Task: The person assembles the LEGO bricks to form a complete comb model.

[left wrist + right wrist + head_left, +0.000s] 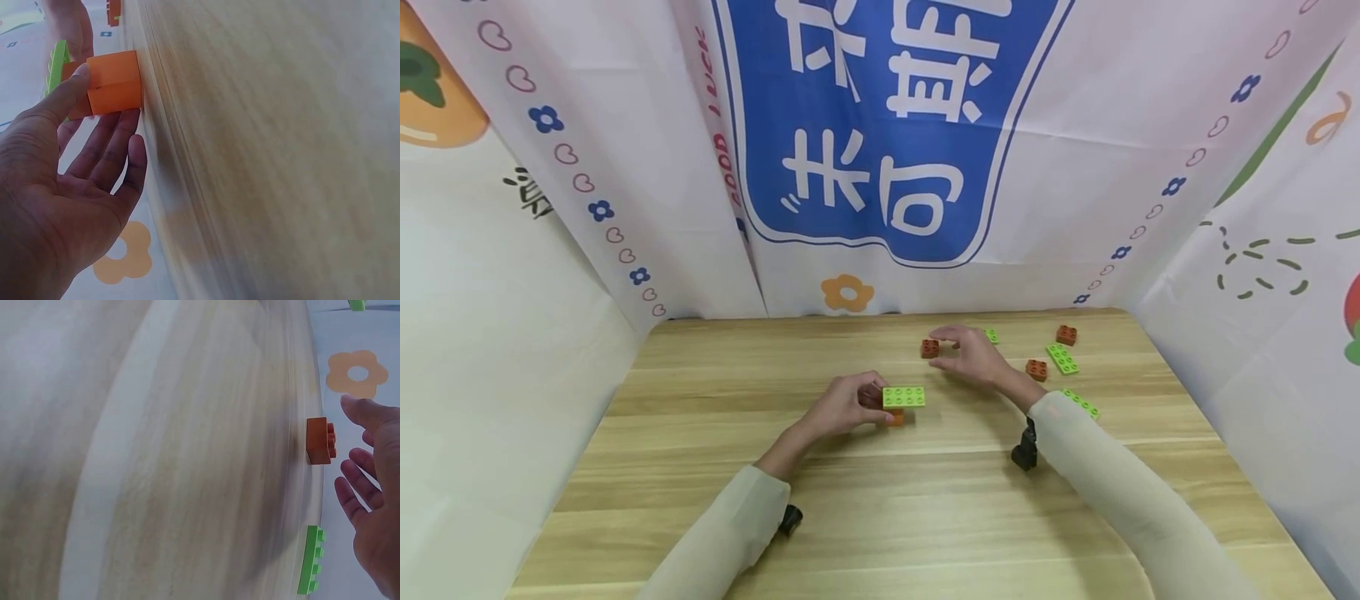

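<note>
My left hand (844, 407) grips a small stack of toy building bricks near the middle of the table. A flat light-green brick (904, 397) tops the stack, overhanging the orange bricks (114, 81) below. In the left wrist view the thumb lies along the orange bricks on one side, with fingers on the other. Farther back, my right hand (970, 354) reaches toward a single orange-brown brick (930, 348) standing on the table, studs up. Thumb and fingers are spread near this brick (317, 440), and a gap shows between them and it in the right wrist view.
To the right lie two orange-brown bricks (1036, 369) (1066, 335) and two flat green bricks (1063, 359) (1081, 404). Another green brick (992, 336) is partly hidden behind my right hand. Printed cloth (1037, 208) hangs around the wooden table (880, 517).
</note>
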A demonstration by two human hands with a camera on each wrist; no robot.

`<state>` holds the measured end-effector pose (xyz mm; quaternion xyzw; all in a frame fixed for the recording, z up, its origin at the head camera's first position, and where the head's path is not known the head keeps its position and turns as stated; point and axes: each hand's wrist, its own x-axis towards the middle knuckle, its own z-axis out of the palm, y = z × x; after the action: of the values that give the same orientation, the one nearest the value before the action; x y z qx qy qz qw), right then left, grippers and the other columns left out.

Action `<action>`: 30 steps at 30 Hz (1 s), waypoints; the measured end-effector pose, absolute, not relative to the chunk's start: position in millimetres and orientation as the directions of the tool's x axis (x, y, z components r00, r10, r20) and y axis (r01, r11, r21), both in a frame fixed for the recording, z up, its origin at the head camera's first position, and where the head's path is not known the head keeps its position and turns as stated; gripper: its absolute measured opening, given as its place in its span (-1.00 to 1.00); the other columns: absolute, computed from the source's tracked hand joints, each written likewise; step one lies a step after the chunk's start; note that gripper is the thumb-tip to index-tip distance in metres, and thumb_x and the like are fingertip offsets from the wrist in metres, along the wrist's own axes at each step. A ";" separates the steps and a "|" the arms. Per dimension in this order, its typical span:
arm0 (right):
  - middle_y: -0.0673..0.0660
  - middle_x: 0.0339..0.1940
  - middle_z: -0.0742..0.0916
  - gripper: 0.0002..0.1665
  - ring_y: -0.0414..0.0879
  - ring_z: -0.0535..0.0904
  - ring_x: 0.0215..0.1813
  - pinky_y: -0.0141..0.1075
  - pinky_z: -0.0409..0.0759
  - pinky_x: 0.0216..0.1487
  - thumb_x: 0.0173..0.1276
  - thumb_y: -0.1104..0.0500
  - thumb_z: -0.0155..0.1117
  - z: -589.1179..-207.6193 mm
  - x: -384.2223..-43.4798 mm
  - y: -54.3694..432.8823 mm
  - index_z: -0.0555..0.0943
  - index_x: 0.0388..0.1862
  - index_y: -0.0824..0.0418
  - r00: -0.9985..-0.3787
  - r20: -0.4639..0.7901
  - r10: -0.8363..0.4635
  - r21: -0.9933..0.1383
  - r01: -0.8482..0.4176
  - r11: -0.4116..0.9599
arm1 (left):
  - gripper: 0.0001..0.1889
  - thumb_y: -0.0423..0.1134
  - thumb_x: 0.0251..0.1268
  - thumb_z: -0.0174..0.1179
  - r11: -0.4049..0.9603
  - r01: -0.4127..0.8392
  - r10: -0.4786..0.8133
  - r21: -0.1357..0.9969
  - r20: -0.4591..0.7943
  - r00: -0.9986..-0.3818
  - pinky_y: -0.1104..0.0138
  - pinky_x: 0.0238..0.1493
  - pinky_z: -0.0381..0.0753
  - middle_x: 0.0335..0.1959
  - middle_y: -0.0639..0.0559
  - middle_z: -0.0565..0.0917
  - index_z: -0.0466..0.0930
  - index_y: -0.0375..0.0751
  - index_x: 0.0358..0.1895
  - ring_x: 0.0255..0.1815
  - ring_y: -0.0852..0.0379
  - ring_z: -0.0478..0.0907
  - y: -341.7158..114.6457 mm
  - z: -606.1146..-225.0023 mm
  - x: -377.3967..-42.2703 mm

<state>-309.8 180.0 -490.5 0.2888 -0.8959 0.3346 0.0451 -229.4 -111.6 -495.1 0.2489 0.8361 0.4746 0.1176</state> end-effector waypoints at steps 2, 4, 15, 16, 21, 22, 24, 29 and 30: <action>0.33 0.27 0.73 -0.36 0.23 0.69 0.27 0.00 0.74 0.16 0.28 0.16 0.64 -491.7 -312.4 179.7 0.67 0.27 0.39 -0.834 0.266 -0.484 -0.585 -0.538 0.607 | -0.70 -0.28 0.23 0.57 0.427 0.298 0.526 0.854 0.034 -0.850 0.20 -0.02 0.76 -0.07 -0.03 0.80 0.67 -0.12 -0.04 -0.09 0.09 0.75 -111.6 -495.2 -229.3; 0.32 0.28 0.73 -0.35 0.23 0.69 0.27 0.00 0.74 0.17 0.28 0.16 0.64 -492.8 -314.9 179.1 0.66 0.28 0.40 -0.840 0.256 -0.479 -0.598 -0.527 0.604 | -0.70 -0.28 0.24 0.57 0.426 0.291 0.525 0.857 0.028 -0.850 0.19 -0.01 0.77 -0.06 -0.04 0.80 0.67 -0.12 -0.04 -0.08 0.08 0.75 -111.6 -495.2 -228.9; 0.34 0.25 0.74 -0.35 0.23 0.71 0.24 0.03 0.74 0.15 0.27 0.20 0.65 -499.3 -323.1 176.7 0.66 0.29 0.41 -0.843 0.242 -0.480 -0.629 -0.513 0.584 | -0.70 -0.29 0.24 0.56 0.424 0.290 0.526 0.858 0.028 -0.850 0.19 0.00 0.78 -0.05 -0.06 0.80 0.67 -0.13 -0.04 -0.06 0.06 0.77 -112.3 -497.1 -229.6; 0.34 0.25 0.74 -0.35 0.23 0.71 0.24 0.02 0.74 0.16 0.27 0.21 0.64 -500.4 -323.6 176.9 0.65 0.29 0.41 -0.845 0.240 -0.478 -0.632 -0.510 0.584 | -0.70 -0.29 0.24 0.57 0.425 0.289 0.525 0.858 0.026 -0.851 0.19 0.00 0.78 -0.05 -0.05 0.80 0.67 -0.13 -0.03 -0.06 0.07 0.77 -112.1 -497.0 -229.5; 0.33 0.27 0.73 -0.35 0.22 0.72 0.21 0.00 0.74 0.17 0.29 0.24 0.63 -505.7 -325.4 177.8 0.64 0.31 0.40 -0.860 0.222 -0.460 -0.662 -0.479 0.576 | -0.69 -0.29 0.24 0.57 0.429 0.289 0.520 0.856 0.028 -0.854 0.20 -0.01 0.78 -0.05 -0.04 0.79 0.67 -0.12 -0.04 -0.06 0.09 0.76 -111.9 -496.8 -228.9; 0.33 0.27 0.73 -0.35 0.21 0.72 0.21 -0.01 0.74 0.17 0.29 0.24 0.63 -506.7 -325.8 177.9 0.64 0.32 0.40 -0.863 0.217 -0.457 -0.668 -0.473 0.575 | -0.69 -0.29 0.23 0.57 0.430 0.287 0.518 0.856 0.026 -0.855 0.21 -0.01 0.78 -0.05 -0.03 0.79 0.67 -0.11 -0.04 -0.07 0.10 0.76 -111.8 -496.7 -228.9; 0.33 0.26 0.74 -0.35 0.21 0.73 0.20 0.00 0.74 0.18 0.29 0.24 0.63 -507.9 -326.2 177.8 0.64 0.32 0.40 -0.868 0.208 -0.451 -0.682 -0.459 0.570 | -0.69 -0.28 0.23 0.57 0.434 0.285 0.517 0.855 0.023 -0.856 0.22 -0.02 0.77 -0.06 -0.02 0.79 0.67 -0.10 -0.03 -0.08 0.11 0.75 -111.8 -496.7 -229.1; 0.32 0.26 0.74 -0.36 0.20 0.72 0.21 0.00 0.73 0.19 0.29 0.24 0.62 -511.1 -327.0 176.8 0.64 0.32 0.39 -0.878 0.195 -0.437 -0.695 -0.439 0.569 | -0.68 -0.27 0.22 0.58 0.434 0.293 0.522 0.852 0.027 -0.853 0.25 -0.04 0.77 -0.07 -0.03 0.80 0.68 -0.11 -0.02 -0.09 0.11 0.75 -111.7 -495.7 -228.8; 0.32 0.26 0.74 -0.37 0.20 0.72 0.21 0.00 0.72 0.20 0.29 0.24 0.62 -511.7 -327.2 176.6 0.65 0.31 0.38 -0.879 0.197 -0.434 -0.694 -0.438 0.571 | -0.68 -0.27 0.22 0.58 0.431 0.293 0.522 0.853 0.028 -0.852 0.25 -0.04 0.77 -0.07 -0.04 0.80 0.68 -0.12 -0.02 -0.09 0.10 0.76 -111.8 -495.4 -228.6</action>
<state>-327.2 176.6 -511.7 0.2459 -0.8864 0.3923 0.0021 -228.6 -111.8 -495.4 0.2432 0.8373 0.4745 0.1209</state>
